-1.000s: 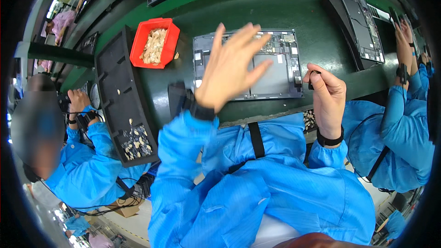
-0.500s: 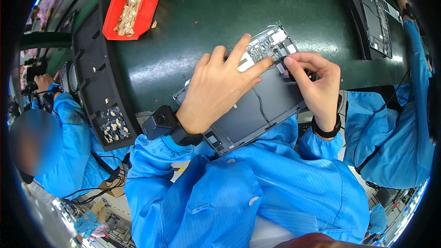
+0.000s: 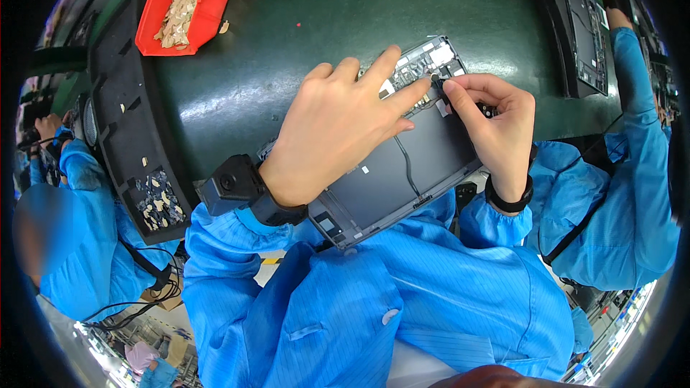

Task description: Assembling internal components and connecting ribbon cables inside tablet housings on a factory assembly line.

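An opened laptop base [image 3: 377, 190] lies tilted at the table's front edge, partly over my lap. Its inside shows a circuit board [image 3: 440, 54] along the far side and a thin black cable [image 3: 410, 166] across the dark bare area. My left hand [image 3: 330, 118] spreads over the left part with fingers stretched out, one fingertip down at the board. Between thumb and forefinger, my right hand [image 3: 501, 115] pinches a small black piece [image 3: 439, 87] at the board's near edge. Its exact kind is too small to tell. My left hand hides part of the board.
A red bin [image 3: 215, 1] with beige scraps stands at the back left. Beside it runs a long black tray [image 3: 118, 143] holding dark and pale bits. Another opened laptop [image 3: 581, 28] rests on a black stand at the right. Co-workers in blue sit on both sides.
The bin and tray sit farther left in view. My right hand's pinch has shifted slightly up and left, and the small black piece shows more at its fingertips. The right co-worker's arm reaches farther forward.
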### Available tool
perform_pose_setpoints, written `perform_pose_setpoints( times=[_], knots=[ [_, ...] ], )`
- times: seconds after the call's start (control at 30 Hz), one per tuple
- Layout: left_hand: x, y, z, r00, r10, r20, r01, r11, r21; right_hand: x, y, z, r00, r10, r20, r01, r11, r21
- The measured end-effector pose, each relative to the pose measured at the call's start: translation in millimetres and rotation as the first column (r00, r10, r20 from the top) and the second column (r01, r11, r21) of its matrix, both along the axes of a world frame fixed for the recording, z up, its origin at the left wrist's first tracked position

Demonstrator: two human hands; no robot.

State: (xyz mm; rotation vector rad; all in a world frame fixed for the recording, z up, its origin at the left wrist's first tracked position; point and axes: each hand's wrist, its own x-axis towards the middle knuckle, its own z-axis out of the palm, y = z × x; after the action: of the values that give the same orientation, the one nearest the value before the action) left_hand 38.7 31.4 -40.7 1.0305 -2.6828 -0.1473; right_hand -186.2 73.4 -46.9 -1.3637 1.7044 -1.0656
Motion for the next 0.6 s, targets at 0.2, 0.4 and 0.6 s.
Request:
perform_pose_setpoints(
  times=[0.2,0.4,0.6],
  knots=[
    [2,-4,2,0.999,-0.032,0.043,0.033,0.999,-0.012,3,-1,7,1.000,0.012,0.002,-0.012,0.999,0.040],
    [7,3,-6,0.999,-0.021,-0.041,0.021,1.000,-0.007,11,-5,-1,0.997,0.047,-0.060,-0.047,0.999,0.000],
    [6,6,-11,0.996,-0.004,-0.093,0.001,0.999,-0.032,11,-5,0,0.995,0.033,-0.092,-0.031,0.999,0.014]
  ],
)
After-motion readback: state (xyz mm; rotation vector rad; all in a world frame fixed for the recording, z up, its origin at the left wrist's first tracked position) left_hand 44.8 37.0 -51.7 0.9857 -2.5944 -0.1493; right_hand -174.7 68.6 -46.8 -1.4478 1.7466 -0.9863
